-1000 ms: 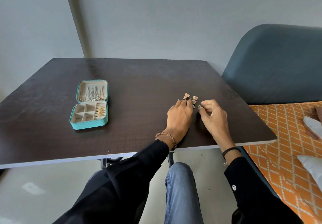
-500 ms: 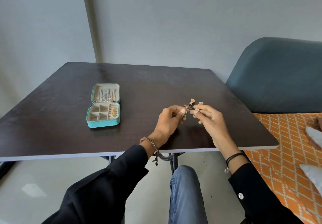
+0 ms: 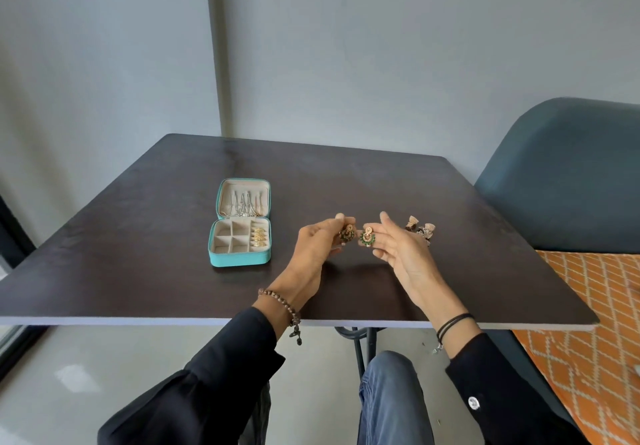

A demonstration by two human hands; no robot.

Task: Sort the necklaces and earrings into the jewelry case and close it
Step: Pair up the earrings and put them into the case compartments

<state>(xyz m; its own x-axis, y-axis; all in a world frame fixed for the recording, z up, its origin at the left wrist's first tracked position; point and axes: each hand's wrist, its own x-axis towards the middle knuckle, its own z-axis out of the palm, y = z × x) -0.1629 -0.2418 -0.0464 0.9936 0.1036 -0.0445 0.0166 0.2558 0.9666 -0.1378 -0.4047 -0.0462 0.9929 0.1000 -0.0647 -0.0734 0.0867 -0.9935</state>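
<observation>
A teal jewelry case (image 3: pixel 239 258) lies open on the dark table (image 3: pixel 138 264), left of my hands. Silver necklaces (image 3: pixel 244 203) hang in its lid, and gold earrings (image 3: pixel 259 235) fill the right-hand slots of its tray. My left hand (image 3: pixel 317 247) pinches a green and gold earring (image 3: pixel 346 234) above the table. My right hand (image 3: pixel 398 248) pinches the matching earring (image 3: pixel 367 236) right beside it. Behind my right hand, a small heap of peach-coloured earrings (image 3: pixel 420 227) lies on the table.
A blue-grey upholstered seat (image 3: pixel 568 181) stands against the table's right side, with an orange patterned cloth (image 3: pixel 595 323) on it. Grey walls close the far side. The table's front edge (image 3: pixel 311 322) runs just above my knees.
Both hands have lifted from the heap of earrings and drawn apart, each now holding one green and gold earring. The camera has tilted up and to the left.
</observation>
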